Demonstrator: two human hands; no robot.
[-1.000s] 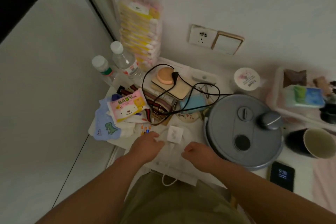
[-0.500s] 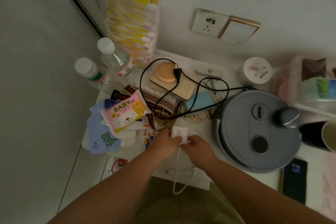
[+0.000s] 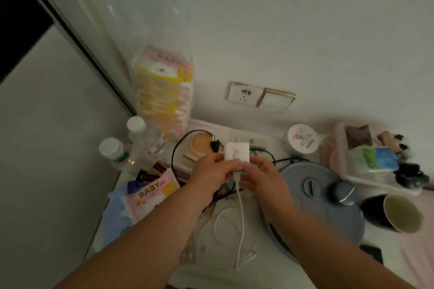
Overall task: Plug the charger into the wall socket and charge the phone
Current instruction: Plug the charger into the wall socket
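Both hands [image 3: 237, 171] have raised the charger [image 3: 236, 152] (prongs toward wall).

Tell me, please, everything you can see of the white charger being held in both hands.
The charger is a small white block with rounded corners, plastic by its look, with faint grey marking on its face. Two metal prongs stick out of its far end, toward the wall socket, not yet plugged in. A white cable leaves its near end and hangs down. The left hand and right hand pinch its near edge, holding it above the cluttered table.

White charger [image 3: 236, 152], white cable [image 3: 241, 213], grey round lid [image 3: 321, 209]
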